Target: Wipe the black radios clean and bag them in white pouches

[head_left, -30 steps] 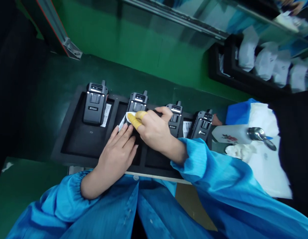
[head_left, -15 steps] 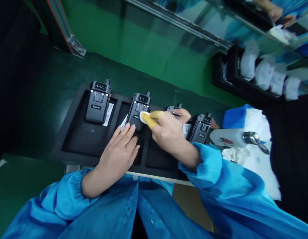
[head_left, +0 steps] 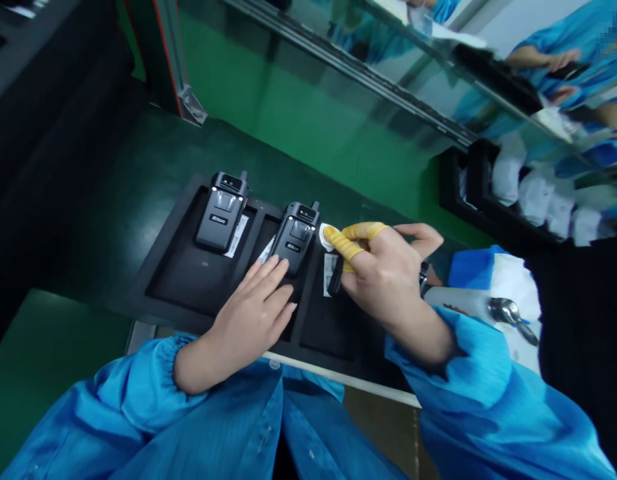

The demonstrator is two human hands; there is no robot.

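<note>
My left hand (head_left: 251,313) lies flat, fingers stretched out, with its fingertips on the lower end of a black two-way radio (head_left: 298,241) marked "Riton". To the right of that radio, my right hand (head_left: 386,273) pinches a round white cotton pad (head_left: 323,241) between fingers in yellow finger cots. The pad is apart from the radio. Under my right hand another radio (head_left: 334,281) is mostly hidden. A further radio (head_left: 217,230) lies back side up at the left. The radios rest in a black compartment tray (head_left: 181,283) beside white labels (head_left: 237,237).
At the right are a white pump bottle (head_left: 468,297), a blue box (head_left: 471,268) and white cloth (head_left: 518,280). Black bins (head_left: 481,183) with white bags stand farther back. A metal-framed partition (head_left: 348,80) runs behind the bench, with co-workers in blue beyond it.
My right hand has lifted the cotton pad off the middle radio and moved right. My left hand stays on that radio. The whole view has shifted slightly.
</note>
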